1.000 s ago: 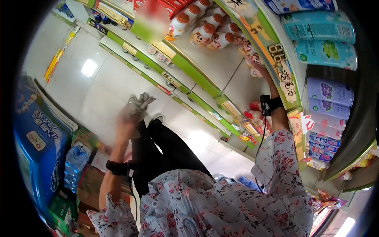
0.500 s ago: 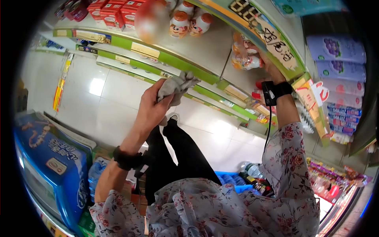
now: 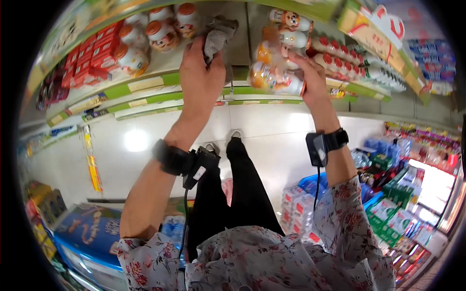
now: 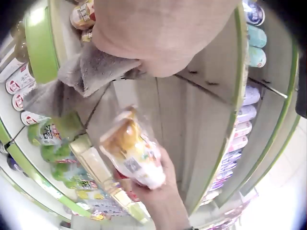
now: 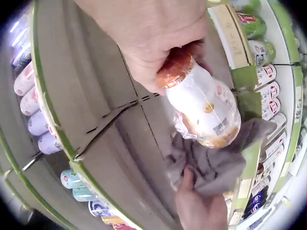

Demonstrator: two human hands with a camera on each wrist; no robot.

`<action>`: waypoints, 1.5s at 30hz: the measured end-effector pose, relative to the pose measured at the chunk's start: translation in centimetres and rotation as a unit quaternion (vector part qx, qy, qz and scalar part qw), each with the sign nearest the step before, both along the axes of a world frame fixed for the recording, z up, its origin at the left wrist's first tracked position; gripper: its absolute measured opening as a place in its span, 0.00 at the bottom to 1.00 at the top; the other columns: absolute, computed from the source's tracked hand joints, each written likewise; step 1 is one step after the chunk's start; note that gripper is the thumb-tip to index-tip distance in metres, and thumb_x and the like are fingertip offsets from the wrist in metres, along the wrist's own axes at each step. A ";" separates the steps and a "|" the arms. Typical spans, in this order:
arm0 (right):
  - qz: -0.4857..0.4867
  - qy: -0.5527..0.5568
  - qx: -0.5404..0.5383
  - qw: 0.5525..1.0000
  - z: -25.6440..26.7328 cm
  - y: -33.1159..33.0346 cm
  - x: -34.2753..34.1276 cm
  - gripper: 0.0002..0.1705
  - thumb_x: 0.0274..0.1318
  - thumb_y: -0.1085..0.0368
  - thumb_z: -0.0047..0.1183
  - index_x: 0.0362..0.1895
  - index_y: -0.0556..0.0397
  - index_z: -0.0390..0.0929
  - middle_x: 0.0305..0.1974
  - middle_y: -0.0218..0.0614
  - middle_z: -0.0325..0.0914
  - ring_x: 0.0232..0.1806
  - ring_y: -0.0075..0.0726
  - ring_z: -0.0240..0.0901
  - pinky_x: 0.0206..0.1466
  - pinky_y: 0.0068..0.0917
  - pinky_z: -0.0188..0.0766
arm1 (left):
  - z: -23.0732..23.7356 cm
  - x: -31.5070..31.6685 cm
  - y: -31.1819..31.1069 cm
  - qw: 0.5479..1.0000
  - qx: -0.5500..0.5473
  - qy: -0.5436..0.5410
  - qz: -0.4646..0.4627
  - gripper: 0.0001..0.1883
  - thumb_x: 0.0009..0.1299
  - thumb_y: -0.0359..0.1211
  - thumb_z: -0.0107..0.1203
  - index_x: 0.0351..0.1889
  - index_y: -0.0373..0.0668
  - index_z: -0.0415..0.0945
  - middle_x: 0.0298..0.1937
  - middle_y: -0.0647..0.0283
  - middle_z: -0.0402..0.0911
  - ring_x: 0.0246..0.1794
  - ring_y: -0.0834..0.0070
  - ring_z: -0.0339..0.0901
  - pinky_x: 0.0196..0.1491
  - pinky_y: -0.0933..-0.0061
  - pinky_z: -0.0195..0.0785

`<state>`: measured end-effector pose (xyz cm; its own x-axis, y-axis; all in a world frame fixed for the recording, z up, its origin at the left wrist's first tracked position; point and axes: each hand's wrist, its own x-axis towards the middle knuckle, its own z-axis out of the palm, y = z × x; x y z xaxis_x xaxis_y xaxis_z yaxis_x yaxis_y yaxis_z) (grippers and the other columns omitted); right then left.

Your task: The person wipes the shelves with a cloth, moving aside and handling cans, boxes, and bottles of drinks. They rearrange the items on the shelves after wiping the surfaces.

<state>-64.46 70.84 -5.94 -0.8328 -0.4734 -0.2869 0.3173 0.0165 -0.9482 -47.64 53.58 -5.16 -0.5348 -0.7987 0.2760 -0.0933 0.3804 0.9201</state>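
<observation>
In the head view my left hand (image 3: 201,80) grips a crumpled grey cloth (image 3: 221,38) over the shelf board (image 3: 239,54). My right hand (image 3: 314,80) holds a clear-wrapped pack of white bottles (image 3: 277,80) with orange caps, lying sideways at the shelf's front edge. The right wrist view shows its fingers curled round an orange cap, with the white bottle (image 5: 206,103) tilted over the cloth (image 5: 206,160). From the left wrist, the wrapped bottle (image 4: 132,155) appears in the right hand (image 4: 165,201), apart from the cloth (image 4: 86,72).
More white bottles with orange caps (image 3: 162,35) and red boxes (image 3: 92,60) stand on the shelf to the left. Rows of small red-capped bottles (image 3: 337,53) lie to the right. Green price rails (image 3: 155,82) edge the shelves. A blue chest (image 3: 90,225) stands behind on the left.
My left hand has risen from beside the legs to the shelf with the cloth. My right hand has drawn the bottle pack toward the shelf front. The head view has turned to face the shelf.
</observation>
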 end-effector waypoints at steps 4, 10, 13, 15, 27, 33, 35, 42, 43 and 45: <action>0.007 0.002 0.042 0.999 1.3 4.4 4.6 0.13 0.47 0.63 0.65 0.18 0.52 0.76 0.18 0.19 0.64 0.18 0.13 0.53 0.20 0.15 0.50 | -5.5 -3.5 -1.4 0.954 -0.160 -0.225 -0.114 0.30 0.67 0.45 0.50 0.64 0.39 0.63 0.59 0.38 0.69 0.63 0.44 0.63 0.66 0.55 0.54; 0.001 -0.126 -0.100 0.987 3.2 9.9 9.6 0.21 0.55 0.71 0.59 0.54 0.62 0.75 0.34 0.36 0.79 0.35 0.26 0.79 0.39 0.24 0.79 | -10.3 -9.8 -3.6 0.834 -0.239 -0.484 -0.114 0.46 0.65 0.63 0.43 0.72 0.40 0.49 0.70 0.32 0.50 0.72 0.37 0.44 0.72 0.47 0.34; 0.000 -0.090 -0.129 0.988 1.4 12.6 10.7 0.25 0.54 0.67 0.61 0.56 0.61 0.74 0.31 0.35 0.81 0.27 0.21 0.77 0.29 0.18 0.75 | -13.1 -12.7 -7.5 0.778 -0.280 -0.548 -0.124 0.49 0.63 0.65 0.42 0.73 0.42 0.45 0.72 0.34 0.46 0.73 0.40 0.40 0.72 0.49 0.34; 0.027 -0.105 -0.081 0.991 0.0 14.8 11.1 0.28 0.53 0.63 0.62 0.57 0.60 0.73 0.22 0.31 0.81 0.12 0.15 0.66 0.12 0.15 0.59 | -13.2 -14.1 -8.5 0.793 -0.271 -0.533 -0.115 0.51 0.62 0.67 0.42 0.74 0.43 0.42 0.73 0.37 0.44 0.74 0.41 0.39 0.72 0.50 0.34; 0.088 0.033 -0.022 0.995 -1.2 19.4 10.8 0.30 0.40 0.58 0.70 0.49 0.58 0.79 0.14 0.26 0.61 0.18 0.15 0.55 0.21 0.19 0.53 | -8.9 -17.1 -13.7 0.830 -0.258 -0.461 -0.180 0.42 0.67 0.61 0.41 0.74 0.51 0.48 0.73 0.51 0.52 0.73 0.56 0.50 0.71 0.58 0.42; 0.082 0.067 -0.033 0.994 -1.8 19.3 11.2 0.29 0.38 0.58 0.71 0.45 0.61 0.79 0.17 0.33 0.66 0.16 0.21 0.58 0.20 0.21 0.55 | -10.9 -20.1 -25.1 0.726 -0.492 -0.309 -0.369 0.29 0.64 0.41 0.51 0.64 0.41 0.66 0.63 0.50 0.69 0.63 0.61 0.66 0.64 0.67 0.57; 0.074 0.083 -0.034 0.993 -2.1 19.6 11.4 0.29 0.37 0.57 0.71 0.44 0.61 0.79 0.19 0.37 0.69 0.16 0.26 0.61 0.20 0.23 0.57 | -8.4 -23.1 -20.3 0.864 -0.301 -0.277 -0.294 0.28 0.64 0.39 0.51 0.62 0.40 0.66 0.59 0.51 0.72 0.59 0.61 0.68 0.61 0.66 0.59; 0.053 0.085 -0.045 0.994 -2.4 20.3 11.2 0.28 0.36 0.59 0.70 0.44 0.60 0.80 0.24 0.40 0.75 0.19 0.30 0.70 0.23 0.23 0.63 | -6.2 -30.5 -10.3 0.894 -0.197 -0.283 -0.286 0.29 0.64 0.38 0.49 0.64 0.39 0.62 0.58 0.51 0.71 0.57 0.59 0.69 0.59 0.65 0.60; 0.048 0.087 -0.047 0.994 -2.4 20.4 11.5 0.28 0.36 0.60 0.70 0.44 0.60 0.80 0.24 0.40 0.76 0.19 0.30 0.70 0.23 0.23 0.64 | -6.8 -31.2 -10.1 0.888 -0.196 -0.274 -0.312 0.30 0.64 0.38 0.49 0.66 0.40 0.61 0.60 0.50 0.70 0.59 0.58 0.68 0.60 0.65 0.60; 0.048 0.089 -0.047 0.994 -2.3 20.4 11.4 0.28 0.36 0.60 0.70 0.43 0.61 0.80 0.25 0.40 0.76 0.19 0.30 0.70 0.24 0.22 0.64 | -10.5 -32.8 -13.3 0.835 -0.279 -0.277 -0.386 0.32 0.64 0.37 0.49 0.68 0.40 0.58 0.64 0.49 0.66 0.62 0.55 0.65 0.63 0.63 0.58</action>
<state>-53.07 91.25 -8.27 -0.8163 -0.5706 -0.0900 0.1453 -0.0520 -0.9880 -80.46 40.25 -15.68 -0.9995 0.0119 0.0299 0.0247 0.8785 0.4772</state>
